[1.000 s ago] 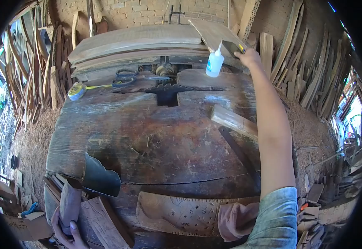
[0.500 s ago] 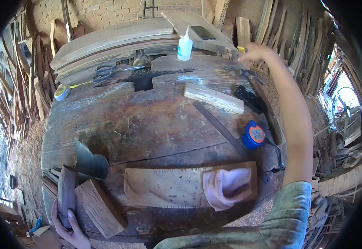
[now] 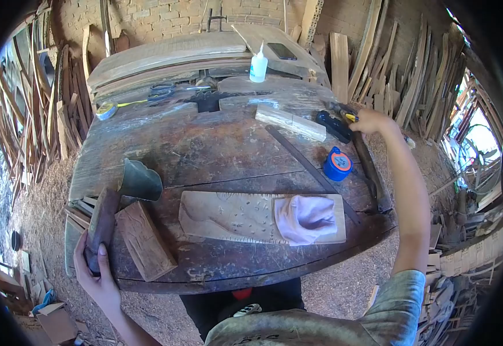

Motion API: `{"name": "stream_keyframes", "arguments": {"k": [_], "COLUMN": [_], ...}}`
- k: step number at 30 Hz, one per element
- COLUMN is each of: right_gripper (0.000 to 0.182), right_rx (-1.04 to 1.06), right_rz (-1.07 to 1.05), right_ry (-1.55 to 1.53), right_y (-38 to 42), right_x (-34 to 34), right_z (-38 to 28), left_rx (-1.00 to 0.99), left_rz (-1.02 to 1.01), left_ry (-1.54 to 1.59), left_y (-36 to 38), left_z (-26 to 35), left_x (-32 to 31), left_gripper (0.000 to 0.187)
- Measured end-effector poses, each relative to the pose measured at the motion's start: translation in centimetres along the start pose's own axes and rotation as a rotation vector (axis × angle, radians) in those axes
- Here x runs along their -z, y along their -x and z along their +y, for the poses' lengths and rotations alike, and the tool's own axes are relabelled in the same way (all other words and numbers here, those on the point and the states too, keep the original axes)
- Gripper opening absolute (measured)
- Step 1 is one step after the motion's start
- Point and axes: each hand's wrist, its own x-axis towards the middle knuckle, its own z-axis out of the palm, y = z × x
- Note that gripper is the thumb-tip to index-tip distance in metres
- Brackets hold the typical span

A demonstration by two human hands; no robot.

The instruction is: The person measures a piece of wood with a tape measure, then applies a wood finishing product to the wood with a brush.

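Note:
My left hand is at the near left corner of the workbench, thumb and fingers wrapped round the lower end of a dark, rounded wooden block. Beside it lies a brown rectangular wood block. At the right edge, my right hand is closed on a small yellow-and-black tool, mostly hidden by the fingers. Close to that hand are a black object and a dark long-handled tool. A carved wooden board lies at the front, with a pink cloth on it.
On the workbench lie a blue tape measure, a flat dark bar, a pale wood strip, scissors, a tape roll and a curved sheet. A glue bottle and phone are farther back.
My right hand has come down from beyond the bench's far right corner to beside the black object, still holding the small tool. My left hand keeps its grip. The view has shifted, showing more floor.

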Motion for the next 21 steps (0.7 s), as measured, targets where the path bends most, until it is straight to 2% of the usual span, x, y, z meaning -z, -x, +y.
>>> {"name": "stream_keyframes", "arguments": {"k": [3, 6, 8, 10, 12, 15, 18, 21], "right_gripper": [0.040, 0.039, 0.039, 0.047, 0.059, 0.062, 0.058, 0.051], "right_rx": [0.015, 0.032, 0.058, 0.316, 0.152, 0.293, 0.350, 0.303], "right_rz": [-0.184, -0.063, 0.087, 0.498, 0.694, 0.727, 0.515, 0.348], "right_ry": [-0.045, -0.038, -0.171, -0.260, -0.062, -0.518, -0.847, -1.048], "right_y": [1.8, 0.0, 2.6, 1.3, 2.4, -1.5, -7.6, -10.2], "right_x": [1.4, 2.5, 6.8, 8.3, 11.5, 12.1, 9.3, 5.1], "right_z": [-0.6, 0.5, -3.1, -3.9, -7.7, -10.2, -11.2, -9.8], "left_rx": [-0.007, -0.006, -0.004, -0.002, -0.001, 0.009, 0.032, 0.037], "left_rz": [0.004, -0.001, -0.005, -0.005, -0.004, -0.003, -0.008, -0.018], "left_ry": [-0.003, 0.015, 0.021, 0.007, 0.003, 0.000, -0.008, -0.009], "left_y": [0.1, 0.0, -0.1, -0.1, -0.1, -0.1, -0.1, -0.2], "left_z": [-0.2, -0.1, 0.1, 0.4, 0.2, -0.3, -0.3, -0.4], "left_x": [0.0, 0.0, 0.0, 0.1, 0.0, -0.1, -0.1, -0.1], "left_gripper": [0.042, 0.042, 0.042, 0.042, 0.042, 0.043, 0.044, 0.044]}}
